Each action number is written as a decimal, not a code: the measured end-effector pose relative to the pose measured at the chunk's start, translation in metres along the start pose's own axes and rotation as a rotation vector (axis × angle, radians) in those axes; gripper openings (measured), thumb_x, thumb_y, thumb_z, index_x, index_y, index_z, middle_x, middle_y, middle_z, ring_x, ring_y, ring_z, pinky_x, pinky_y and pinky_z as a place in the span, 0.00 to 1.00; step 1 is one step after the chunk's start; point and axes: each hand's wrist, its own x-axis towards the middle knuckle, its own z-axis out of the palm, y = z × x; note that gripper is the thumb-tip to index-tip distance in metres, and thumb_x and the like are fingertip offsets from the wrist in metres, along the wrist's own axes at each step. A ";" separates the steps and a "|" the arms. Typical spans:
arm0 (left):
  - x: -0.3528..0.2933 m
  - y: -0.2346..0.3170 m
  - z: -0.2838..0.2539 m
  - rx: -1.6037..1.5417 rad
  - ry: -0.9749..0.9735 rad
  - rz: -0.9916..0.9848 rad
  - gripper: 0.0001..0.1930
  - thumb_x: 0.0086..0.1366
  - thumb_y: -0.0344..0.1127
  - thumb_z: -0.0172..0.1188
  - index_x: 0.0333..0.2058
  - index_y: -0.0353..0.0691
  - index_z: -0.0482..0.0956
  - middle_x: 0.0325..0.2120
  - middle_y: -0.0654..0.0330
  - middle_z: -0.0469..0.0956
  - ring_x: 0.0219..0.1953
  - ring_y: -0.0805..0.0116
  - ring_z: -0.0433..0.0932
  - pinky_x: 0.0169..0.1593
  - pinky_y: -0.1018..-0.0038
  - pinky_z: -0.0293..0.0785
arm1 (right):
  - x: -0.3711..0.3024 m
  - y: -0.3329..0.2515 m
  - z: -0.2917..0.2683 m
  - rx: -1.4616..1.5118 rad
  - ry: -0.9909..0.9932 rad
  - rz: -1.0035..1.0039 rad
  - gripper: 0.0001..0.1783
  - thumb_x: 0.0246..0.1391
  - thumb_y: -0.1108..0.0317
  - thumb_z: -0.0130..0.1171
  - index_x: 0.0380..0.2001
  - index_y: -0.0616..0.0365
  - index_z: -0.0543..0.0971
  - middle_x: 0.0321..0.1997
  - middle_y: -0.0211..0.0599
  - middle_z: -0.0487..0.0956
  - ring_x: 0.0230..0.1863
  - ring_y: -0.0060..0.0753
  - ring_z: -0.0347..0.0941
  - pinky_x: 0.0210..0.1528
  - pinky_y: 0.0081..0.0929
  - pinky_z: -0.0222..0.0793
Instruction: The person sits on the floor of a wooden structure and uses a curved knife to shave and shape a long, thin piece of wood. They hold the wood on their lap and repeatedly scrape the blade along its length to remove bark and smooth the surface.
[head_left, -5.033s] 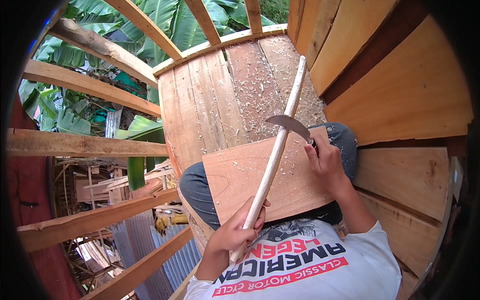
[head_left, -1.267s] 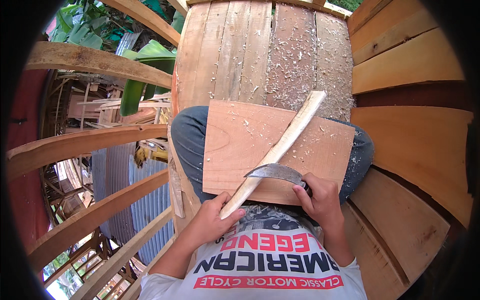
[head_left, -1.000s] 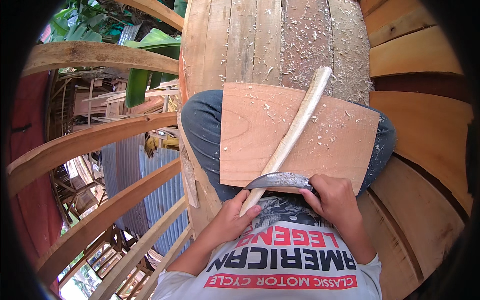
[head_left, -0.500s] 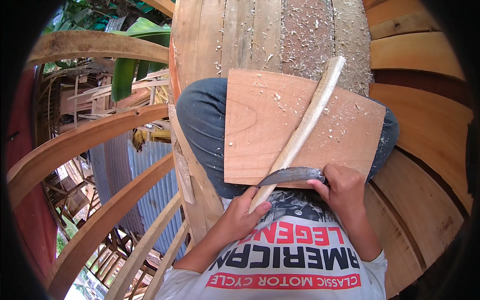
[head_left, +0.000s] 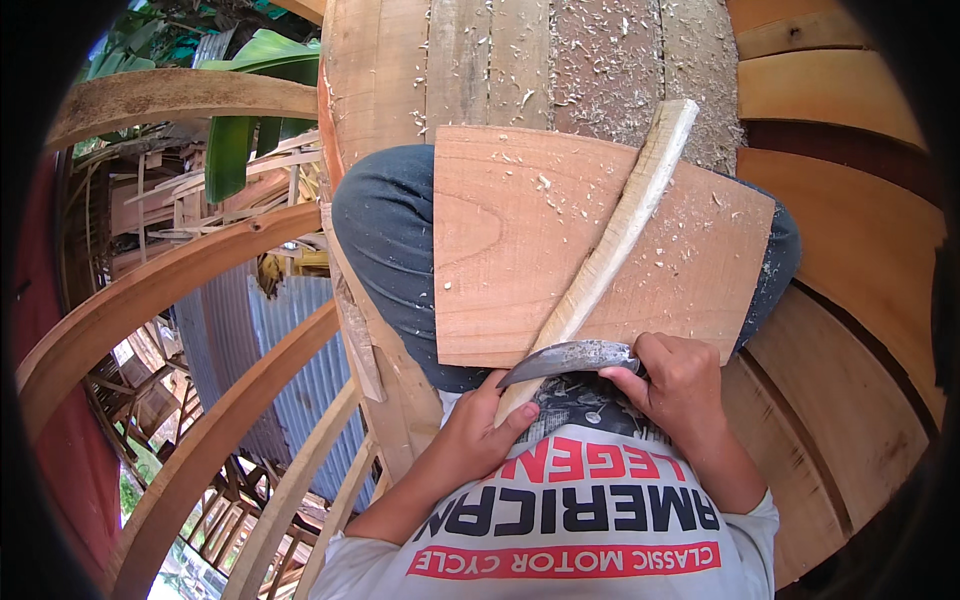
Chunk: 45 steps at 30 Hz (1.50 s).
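A long, slightly bent wooden stick [head_left: 622, 222] slants across a flat brown board [head_left: 500, 290] on my lap. My left hand [head_left: 485, 425] is closed round the stick's near end, thumb along its side. In my right hand [head_left: 680, 380] is a curved knife [head_left: 575, 358] with a dark, worn blade; my fingers wrap its handle, which is mostly hidden. The blade lies across the stick just beyond my left hand, its tip pointing left close to my left fingers. Pale shavings are scattered on the board.
My bent knees in dark trousers [head_left: 385, 240] are under the board. Beyond it, a plank floor [head_left: 605, 70] is strewn with shavings. Wooden rails [head_left: 170, 270] curve along the left, with corrugated metal sheets [head_left: 300, 370] below. Wide wooden slats [head_left: 830, 370] line the right.
The knife has slid slightly nearer to me along the stick, with my right hand. The whole view has shifted a little, while my left hand keeps its hold.
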 end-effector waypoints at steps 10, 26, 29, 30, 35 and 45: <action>-0.007 0.009 -0.001 0.068 -0.025 -0.169 0.24 0.64 0.50 0.52 0.42 0.30 0.67 0.26 0.43 0.75 0.31 0.51 0.77 0.36 0.67 0.70 | 0.014 0.062 -0.019 -0.014 0.355 0.438 0.23 0.50 0.55 0.63 0.16 0.61 0.67 0.14 0.47 0.66 0.15 0.46 0.65 0.18 0.33 0.58; 0.000 -0.017 -0.009 -0.218 -0.168 -0.114 0.26 0.64 0.56 0.48 0.41 0.33 0.65 0.22 0.65 0.66 0.19 0.80 0.64 0.22 0.82 0.61 | 0.022 0.048 -0.014 -0.006 0.308 0.344 0.25 0.49 0.51 0.63 0.14 0.61 0.69 0.12 0.46 0.66 0.12 0.41 0.64 0.16 0.32 0.57; 0.003 -0.017 -0.007 -0.317 -0.194 -0.096 0.28 0.63 0.65 0.45 0.31 0.39 0.63 0.18 0.70 0.60 0.16 0.84 0.56 0.18 0.85 0.53 | 0.020 0.065 -0.032 -0.024 0.325 0.376 0.24 0.51 0.54 0.62 0.14 0.62 0.69 0.12 0.46 0.66 0.12 0.42 0.63 0.16 0.31 0.56; 0.004 -0.022 -0.012 -0.373 -0.244 -0.113 0.26 0.64 0.61 0.46 0.33 0.38 0.65 0.18 0.70 0.60 0.16 0.84 0.57 0.19 0.85 0.54 | 0.017 0.063 -0.036 -0.027 0.312 0.336 0.24 0.51 0.55 0.62 0.14 0.62 0.68 0.12 0.46 0.66 0.12 0.42 0.63 0.16 0.31 0.56; 0.012 -0.022 -0.013 -0.490 -0.347 -0.148 0.27 0.64 0.64 0.44 0.31 0.40 0.63 0.18 0.71 0.59 0.15 0.84 0.54 0.17 0.85 0.50 | 0.009 0.006 0.001 0.071 -0.001 0.008 0.24 0.42 0.48 0.66 0.15 0.55 0.70 0.12 0.35 0.68 0.14 0.38 0.69 0.18 0.31 0.63; 0.013 -0.019 -0.008 -0.457 -0.312 -0.156 0.34 0.59 0.72 0.42 0.30 0.40 0.62 0.18 0.69 0.59 0.14 0.84 0.52 0.15 0.86 0.49 | 0.021 0.018 0.004 -0.101 0.108 -0.061 0.27 0.36 0.40 0.65 0.13 0.53 0.70 0.12 0.31 0.67 0.13 0.34 0.66 0.17 0.30 0.60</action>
